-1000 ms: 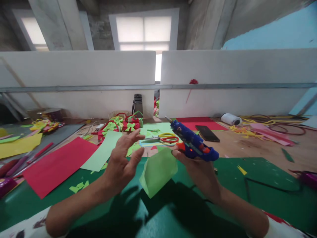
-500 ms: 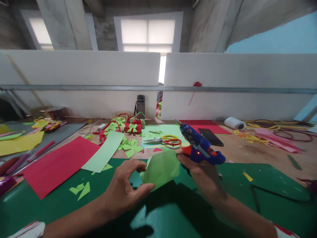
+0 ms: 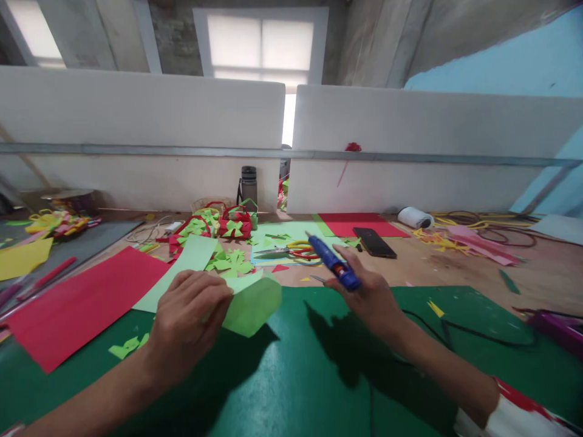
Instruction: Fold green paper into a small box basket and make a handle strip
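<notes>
Pinching green paper (image 3: 255, 306) — edge at left fingertips (image 3: 225, 295).

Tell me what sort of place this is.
Probably a papercraft workshop, with bare concrete walls behind. The right hand holds a blue glue gun, the left hand a light-green paper piece, and scissors lie near cut green paper shapes.

Left hand (image 3: 189, 315) pinches, right hand (image 3: 374, 298) curls, the 2 well apart.

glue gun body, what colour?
Blue. The glue gun is in the right hand; it shows in the head view, the only one here.
</notes>
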`<state>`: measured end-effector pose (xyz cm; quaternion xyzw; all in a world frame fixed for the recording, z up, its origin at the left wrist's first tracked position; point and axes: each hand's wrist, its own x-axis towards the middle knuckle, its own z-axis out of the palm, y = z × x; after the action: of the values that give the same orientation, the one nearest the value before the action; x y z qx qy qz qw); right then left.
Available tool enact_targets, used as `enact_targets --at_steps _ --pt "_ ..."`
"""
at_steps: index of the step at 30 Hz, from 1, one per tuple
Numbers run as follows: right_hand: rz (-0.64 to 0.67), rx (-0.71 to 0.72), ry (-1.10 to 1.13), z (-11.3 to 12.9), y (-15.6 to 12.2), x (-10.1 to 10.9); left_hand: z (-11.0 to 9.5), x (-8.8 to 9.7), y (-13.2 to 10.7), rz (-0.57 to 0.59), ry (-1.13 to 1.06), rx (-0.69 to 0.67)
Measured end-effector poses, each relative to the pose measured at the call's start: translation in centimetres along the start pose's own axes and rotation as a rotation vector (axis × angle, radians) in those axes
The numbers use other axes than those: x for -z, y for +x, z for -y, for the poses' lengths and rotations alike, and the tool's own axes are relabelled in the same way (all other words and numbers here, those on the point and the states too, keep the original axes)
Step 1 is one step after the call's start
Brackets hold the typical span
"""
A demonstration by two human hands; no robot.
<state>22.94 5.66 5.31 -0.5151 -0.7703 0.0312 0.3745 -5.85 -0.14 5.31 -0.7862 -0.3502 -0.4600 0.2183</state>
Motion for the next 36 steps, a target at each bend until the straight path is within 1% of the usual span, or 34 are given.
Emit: enact_targets --at_steps 2,3,4,5,8,11,13,17,19,21,22,23,25,27,30,33,36 --pt "0.150 0.168 -0.466 -0.5 -0.4 -0.5 -0.2 0.4 -0.5 0.041 0.034 -0.097" --pt "0.215 0.222 -0.641 -0.5 -0.6 -0.9 -0.3 0.6 -0.8 0.065 0.041 -0.139" --pt "0.265 0.253 -0.746 -0.4 -0.8 -1.3 -0.5 0.8 -1.0 0.087 0.048 -0.174" --pt "0.297 0.270 -0.800 -0.3 -1.0 -1.7 -0.7 1.0 -1.2 0.107 0.056 -0.202" --pt "0.342 0.294 -0.815 0.1 -1.3 -2.8 -1.2 1.5 -1.4 0.144 0.084 -0.259" --pt "0.383 0.302 -0.809 -0.2 -1.1 -3.3 -1.5 1.6 -1.2 0.129 0.084 -0.273" --pt "0.408 0.303 -0.780 -0.7 -0.8 -3.1 -1.6 1.5 -1.2 0.117 0.080 -0.266" --pt "0.462 0.314 -0.698 -1.3 -0.3 -1.8 -1.8 1.0 -1.4 0.118 0.072 -0.279" --pt "0.458 0.289 -0.623 -0.6 -0.4 -1.0 -2.0 0.8 -1.5 0.118 0.054 -0.288" --pt "0.383 0.269 -0.518 0.9 -0.6 -0.3 -2.1 0.6 -1.5 0.120 0.036 -0.286" --pt "0.337 0.288 -0.417 1.8 -0.9 -0.1 -2.1 0.6 -1.5 0.119 0.029 -0.281" --pt "0.319 0.327 -0.278 2.7 -1.1 0.0 -2.1 0.5 -1.4 0.121 0.020 -0.271" --pt "0.326 0.342 -0.028 4.5 -1.6 -0.1 -2.1 0.5 -1.3 0.124 -0.001 -0.242" --pt "0.325 0.341 0.145 5.9 -2.1 -0.3 -2.1 0.6 -1.2 0.120 -0.022 -0.207" --pt "0.356 0.214 0.319 7.0 -2.3 -1.0 -2.3 0.7 -0.9 0.098 -0.039 -0.186" --pt "0.375 0.061 0.467 7.3 -2.0 -2.0 -2.5 0.5 -0.7 0.069 -0.046 -0.179" --pt "0.305 0.009 0.582 7.5 -1.7 -2.8 -2.4 0.3 -0.7 0.051 -0.057 -0.134"
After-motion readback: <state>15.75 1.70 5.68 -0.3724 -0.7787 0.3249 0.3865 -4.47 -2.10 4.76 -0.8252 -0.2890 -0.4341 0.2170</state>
